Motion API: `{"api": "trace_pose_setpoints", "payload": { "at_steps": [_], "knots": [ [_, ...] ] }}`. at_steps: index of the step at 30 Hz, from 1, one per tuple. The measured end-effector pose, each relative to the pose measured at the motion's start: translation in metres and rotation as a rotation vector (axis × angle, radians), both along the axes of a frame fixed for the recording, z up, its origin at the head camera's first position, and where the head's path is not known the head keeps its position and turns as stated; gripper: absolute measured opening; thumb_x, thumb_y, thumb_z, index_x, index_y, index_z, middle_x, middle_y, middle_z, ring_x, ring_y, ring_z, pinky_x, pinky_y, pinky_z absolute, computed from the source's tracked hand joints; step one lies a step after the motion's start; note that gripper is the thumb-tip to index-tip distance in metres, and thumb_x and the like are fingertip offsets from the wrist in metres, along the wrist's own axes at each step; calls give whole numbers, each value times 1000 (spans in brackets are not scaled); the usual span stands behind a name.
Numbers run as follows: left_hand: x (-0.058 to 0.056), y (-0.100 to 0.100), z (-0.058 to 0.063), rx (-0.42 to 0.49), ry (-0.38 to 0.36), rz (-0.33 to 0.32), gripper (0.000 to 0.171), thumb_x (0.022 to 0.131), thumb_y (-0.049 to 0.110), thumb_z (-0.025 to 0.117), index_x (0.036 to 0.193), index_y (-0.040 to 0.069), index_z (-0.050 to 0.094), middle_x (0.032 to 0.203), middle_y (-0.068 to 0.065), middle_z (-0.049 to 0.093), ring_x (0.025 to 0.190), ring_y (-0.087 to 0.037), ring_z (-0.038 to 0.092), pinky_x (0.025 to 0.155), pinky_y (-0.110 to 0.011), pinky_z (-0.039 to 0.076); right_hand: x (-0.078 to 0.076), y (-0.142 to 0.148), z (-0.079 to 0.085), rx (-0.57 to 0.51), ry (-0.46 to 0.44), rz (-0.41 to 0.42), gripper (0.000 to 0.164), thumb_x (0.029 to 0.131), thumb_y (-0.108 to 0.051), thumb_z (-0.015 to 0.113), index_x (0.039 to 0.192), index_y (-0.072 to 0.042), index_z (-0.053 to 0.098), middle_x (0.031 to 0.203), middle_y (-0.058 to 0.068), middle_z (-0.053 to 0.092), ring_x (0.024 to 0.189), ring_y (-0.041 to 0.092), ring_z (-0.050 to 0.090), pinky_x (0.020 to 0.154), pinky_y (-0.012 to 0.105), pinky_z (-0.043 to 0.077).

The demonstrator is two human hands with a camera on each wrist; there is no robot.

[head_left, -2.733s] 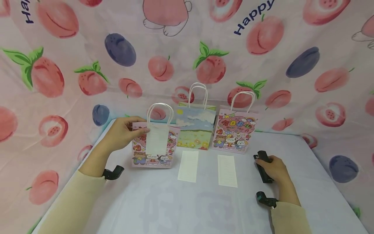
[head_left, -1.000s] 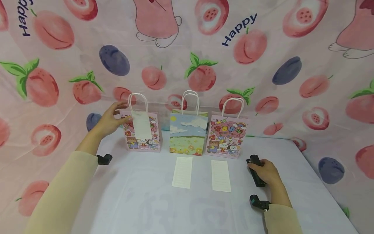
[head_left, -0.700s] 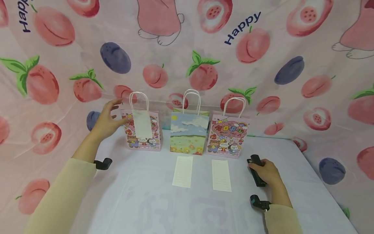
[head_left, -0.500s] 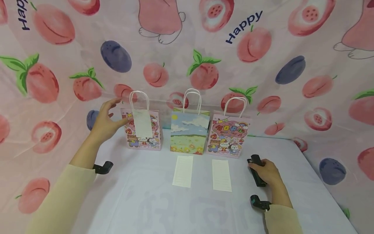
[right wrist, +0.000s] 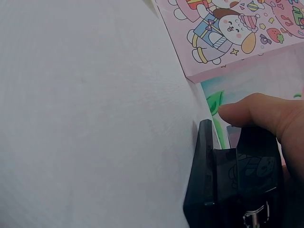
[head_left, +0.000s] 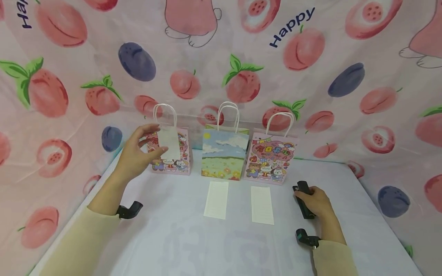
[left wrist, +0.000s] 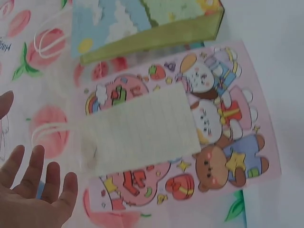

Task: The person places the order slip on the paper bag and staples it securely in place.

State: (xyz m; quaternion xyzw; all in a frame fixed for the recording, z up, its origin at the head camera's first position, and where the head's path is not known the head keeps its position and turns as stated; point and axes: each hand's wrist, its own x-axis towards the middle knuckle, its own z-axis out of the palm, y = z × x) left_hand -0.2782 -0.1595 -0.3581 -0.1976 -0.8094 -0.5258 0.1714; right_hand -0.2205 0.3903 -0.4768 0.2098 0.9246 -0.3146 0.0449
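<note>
The left pink gift bag point(head_left: 185, 166) stands upright, with a white slip of paper point(left wrist: 142, 130) on its front just below the handle. In front of that bag is my left hand point(head_left: 136, 155), its fingers spread and holding nothing; the left wrist view shows them point(left wrist: 40, 199) apart from the bag. At the right of the table my right hand point(head_left: 317, 201) grips a black stapler point(head_left: 303, 188), thumb over its side. The right wrist view shows the stapler point(right wrist: 237, 185) close up, its far end out of frame.
A landscape-print gift bag point(head_left: 224, 157) and a second pink gift bag point(head_left: 271, 157) stand to the right of the first. Before them, two white paper slips point(head_left: 216, 200) lie flat on the white tabletop point(head_left: 193, 237). A fruit-print cloth point(head_left: 207, 57) hangs behind.
The left pink bag has moved back and left, into line with the others. My left hand has let go of it and shifted across its front. My right hand keeps holding the stapler.
</note>
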Motion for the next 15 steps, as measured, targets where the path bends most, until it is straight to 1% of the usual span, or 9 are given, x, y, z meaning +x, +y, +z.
{"api": "trace_pose_setpoints", "payload": {
  "at_steps": [2, 4, 5, 7, 9, 12, 14, 15],
  "knots": [
    [3, 5, -4, -11, -9, -20, 66, 89, 9, 82, 147, 12, 51, 146, -7, 55, 133, -18, 48, 109, -24, 42, 0, 0, 0, -1, 0, -3, 80, 99, -45, 60, 144, 18, 39, 138, 44, 47, 115, 51, 54, 95, 59, 52],
    [4, 11, -8, -25, -23, -42, 66, 90, 11, 82, 148, 13, 50, 146, -6, 57, 133, -18, 49, 105, -17, 42, -1, -1, 0, -1, -1, -7, 80, 99, -45, 60, 144, 18, 39, 138, 44, 47, 115, 51, 53, 95, 59, 52],
    [5, 13, -11, -31, -30, -55, 66, 90, 12, 82, 148, 13, 50, 146, -6, 56, 134, -20, 50, 103, -15, 42, -1, -1, 0, -1, -2, -10, 80, 99, -45, 60, 144, 17, 39, 138, 44, 47, 115, 52, 53, 95, 59, 52],
    [7, 18, -15, -38, -47, -84, 66, 90, 12, 81, 148, 12, 50, 146, -7, 57, 136, -23, 50, 103, -15, 43, -1, -1, 0, 0, -5, -13, 80, 99, -45, 60, 143, 17, 39, 138, 44, 47, 115, 52, 53, 96, 59, 51],
    [7, 24, -19, -34, -65, -117, 65, 91, 11, 80, 148, 10, 49, 147, -9, 56, 138, -27, 50, 109, -23, 43, -1, -1, 0, -1, -7, -12, 80, 99, -45, 60, 143, 17, 39, 138, 44, 47, 115, 51, 53, 95, 59, 51],
    [8, 31, -23, -25, -93, -156, 64, 92, 9, 79, 148, 6, 48, 149, -12, 54, 141, -30, 49, 117, -41, 42, -1, -1, 1, 2, -8, -8, 80, 99, -45, 60, 143, 17, 39, 138, 44, 47, 115, 51, 53, 95, 59, 51],
    [9, 37, -26, -31, -113, -178, 64, 93, 10, 78, 148, 6, 48, 150, -12, 53, 143, -31, 48, 120, -50, 39, -1, -1, 1, 1, -10, -5, 80, 99, -45, 60, 144, 18, 39, 138, 44, 47, 115, 51, 53, 94, 59, 51],
    [9, 39, -28, -31, -125, -188, 64, 93, 10, 78, 148, 6, 47, 151, -13, 53, 144, -30, 48, 120, -52, 38, -1, -1, 0, 1, -11, -5, 81, 99, -46, 60, 144, 18, 38, 138, 44, 47, 116, 51, 53, 95, 59, 51]
  ]
}}
